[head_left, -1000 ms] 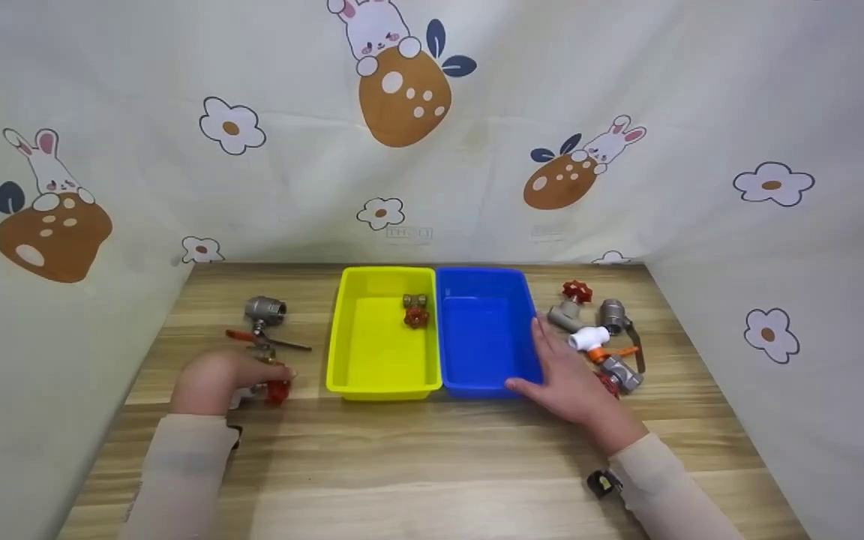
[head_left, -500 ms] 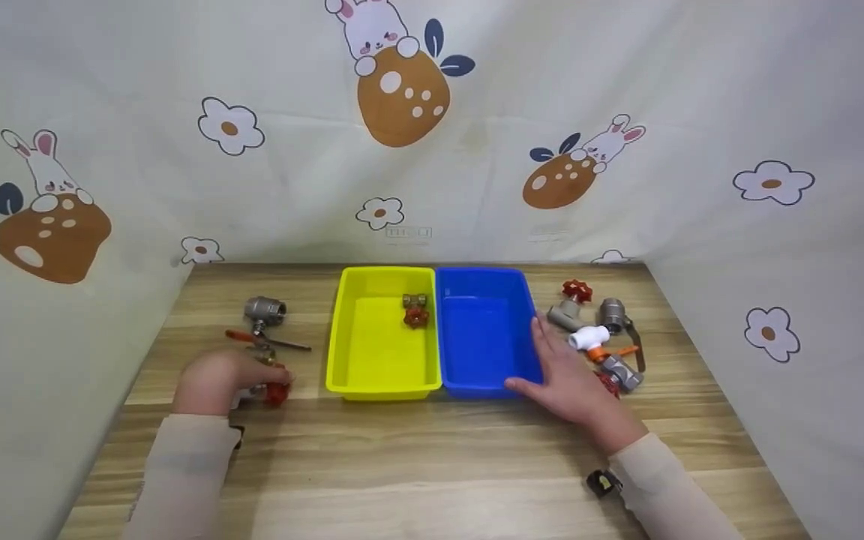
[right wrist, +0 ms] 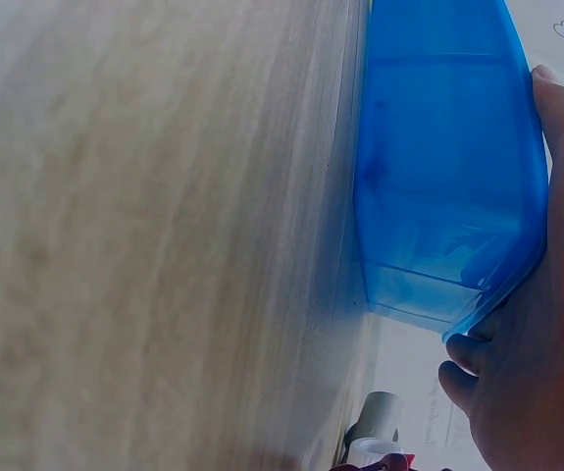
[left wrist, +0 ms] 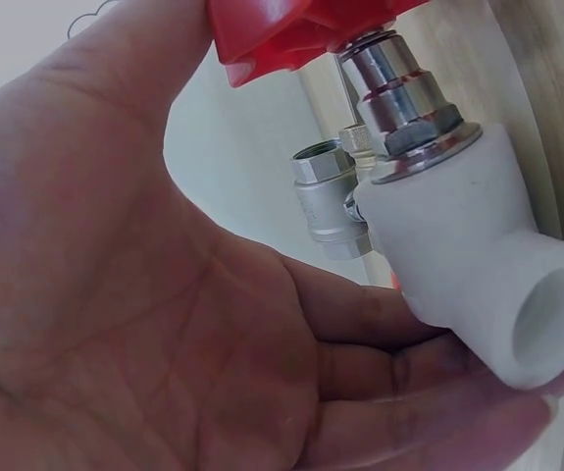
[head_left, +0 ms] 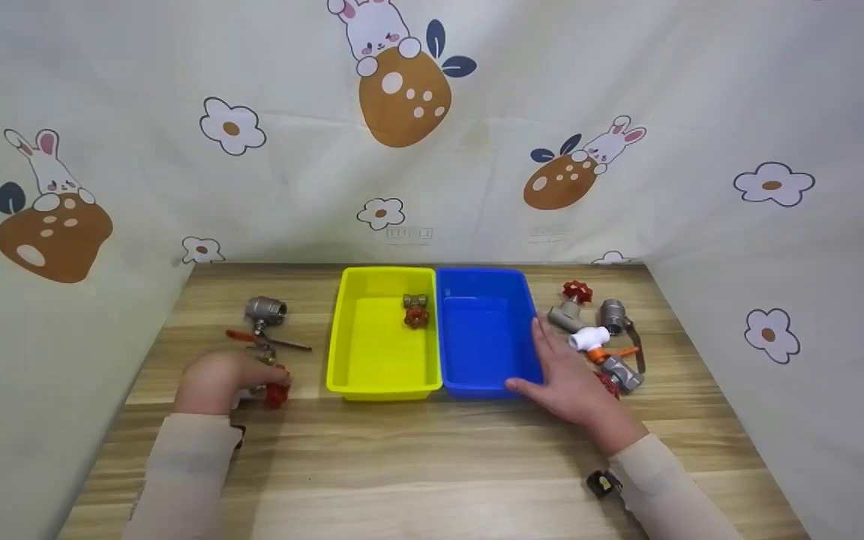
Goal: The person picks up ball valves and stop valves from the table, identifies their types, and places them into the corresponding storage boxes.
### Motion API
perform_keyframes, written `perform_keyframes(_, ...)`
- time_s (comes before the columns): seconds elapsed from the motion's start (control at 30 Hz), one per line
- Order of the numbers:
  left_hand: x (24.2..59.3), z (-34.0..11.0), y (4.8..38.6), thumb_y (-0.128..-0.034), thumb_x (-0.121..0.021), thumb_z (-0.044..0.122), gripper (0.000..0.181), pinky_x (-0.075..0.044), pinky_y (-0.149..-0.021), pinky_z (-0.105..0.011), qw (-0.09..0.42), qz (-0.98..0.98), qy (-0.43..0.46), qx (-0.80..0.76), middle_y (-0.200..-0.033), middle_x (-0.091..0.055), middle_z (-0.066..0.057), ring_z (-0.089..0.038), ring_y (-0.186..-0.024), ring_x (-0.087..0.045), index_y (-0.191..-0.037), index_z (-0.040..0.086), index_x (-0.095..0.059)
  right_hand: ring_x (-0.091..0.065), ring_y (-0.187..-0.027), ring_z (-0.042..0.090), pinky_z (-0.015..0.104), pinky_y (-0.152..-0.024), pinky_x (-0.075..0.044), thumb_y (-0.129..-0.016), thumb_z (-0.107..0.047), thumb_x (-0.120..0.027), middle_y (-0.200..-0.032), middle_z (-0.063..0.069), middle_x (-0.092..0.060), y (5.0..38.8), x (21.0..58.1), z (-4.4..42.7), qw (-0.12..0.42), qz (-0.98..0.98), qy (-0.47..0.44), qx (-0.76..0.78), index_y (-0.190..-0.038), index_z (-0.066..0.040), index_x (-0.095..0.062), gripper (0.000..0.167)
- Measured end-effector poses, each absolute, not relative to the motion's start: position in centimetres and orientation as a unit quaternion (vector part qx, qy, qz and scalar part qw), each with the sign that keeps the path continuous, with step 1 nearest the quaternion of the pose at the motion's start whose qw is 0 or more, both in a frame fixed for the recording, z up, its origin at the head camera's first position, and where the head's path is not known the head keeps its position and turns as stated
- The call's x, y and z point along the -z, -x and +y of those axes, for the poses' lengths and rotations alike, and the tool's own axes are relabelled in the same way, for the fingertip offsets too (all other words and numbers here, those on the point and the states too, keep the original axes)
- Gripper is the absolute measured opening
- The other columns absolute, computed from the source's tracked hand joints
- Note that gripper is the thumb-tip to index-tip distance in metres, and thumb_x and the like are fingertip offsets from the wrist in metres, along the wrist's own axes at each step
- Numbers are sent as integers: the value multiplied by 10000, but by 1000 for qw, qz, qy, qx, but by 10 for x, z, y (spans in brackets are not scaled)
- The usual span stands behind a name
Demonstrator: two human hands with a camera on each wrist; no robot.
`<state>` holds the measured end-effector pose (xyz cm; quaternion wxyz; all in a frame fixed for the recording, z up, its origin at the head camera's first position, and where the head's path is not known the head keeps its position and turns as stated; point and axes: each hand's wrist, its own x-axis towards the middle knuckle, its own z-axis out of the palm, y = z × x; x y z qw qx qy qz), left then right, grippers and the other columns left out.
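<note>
At the left of the table my left hand (head_left: 214,375) curls round a white plastic valve (left wrist: 458,226) with a red handwheel (head_left: 276,391). In the left wrist view its fingers lie along the far side of the white body, and the thumb reaches up to the handwheel (left wrist: 291,29). My right hand (head_left: 567,379) rests on the right side and front corner of the blue bin (head_left: 481,394), fingers mostly straight and thumb spread. To the left of that bin stands a yellow bin (head_left: 383,391), in which a brass valve with a red handwheel (head_left: 415,315) lies.
Behind my left hand lies a steel ball valve (head_left: 263,310) with a lever (head_left: 286,345). Right of the blue bin several valves cluster: one with a red wheel (head_left: 576,292), a white one (head_left: 588,339), steel ones (head_left: 613,316). A patterned sheet (head_left: 289,187) backs the table.
My left thumb has drawn in slightly against the red handwheel. The right hand, both bins and the other valves stay where they were.
</note>
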<state>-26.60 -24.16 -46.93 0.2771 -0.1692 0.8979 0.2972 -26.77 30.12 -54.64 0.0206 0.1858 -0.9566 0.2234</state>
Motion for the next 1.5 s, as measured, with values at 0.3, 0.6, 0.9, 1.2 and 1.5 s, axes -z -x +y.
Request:
perform_keyframes(0.3, 471, -240, 265, -866, -842, 591, 784, -511, -927, -418, 278, 895, 173, -302, -1098, -614, -169, -318, -1023, -547, -1194, -100, -668, -226, -1650, 486, 716, -1265, -281, -971, -763, -673, -1847, 171, -104, 267, 545, 302, 19, -957, -188, -221, -1762, -9, -130, 1220)
perform_keyframes(0.6, 472, -240, 267, -905, -777, 614, 822, -495, -886, -403, 285, 906, 152, -273, -1065, -568, -177, -316, -1006, -526, -1202, -131, -600, -215, -1654, 483, 727, -1264, -270, -986, -679, -722, -1853, 148, -68, 267, 546, 301, 15, -959, -181, -220, -1765, -17, -121, 1186)
perform_keyframes(0.9, 472, -242, 267, -930, -732, 583, 669, -436, -801, -352, 291, 907, 133, -272, -985, -537, -129, -283, -948, -496, -1112, -54, -640, -218, -1652, 486, 710, -1270, -274, -981, -694, -718, -1848, 165, -84, 267, 545, 300, 18, -957, -184, -222, -1763, -13, -123, 1196)
perform_keyframes(1.2, 468, -244, 266, -939, -742, 559, 672, -447, -824, -350, 305, 897, 141, -286, -997, -530, -121, -286, -968, -492, -1141, -73, -634, -209, -1655, 479, 711, -1267, -278, -971, -754, -683, -1844, 184, -109, 267, 544, 300, 14, -959, -179, -219, -1768, -28, -107, 1222)
perform_keyframes(1.5, 462, -246, 265, -954, -740, 556, 669, -454, -847, -376, 299, 904, 133, -277, -1051, -574, -157, -299, -980, -508, -1141, -80, -650, -202, -1657, 479, 722, -1266, -267, -984, -722, -693, -1853, 152, -69, 267, 545, 300, 11, -961, -175, -213, -1770, -31, -99, 1203)
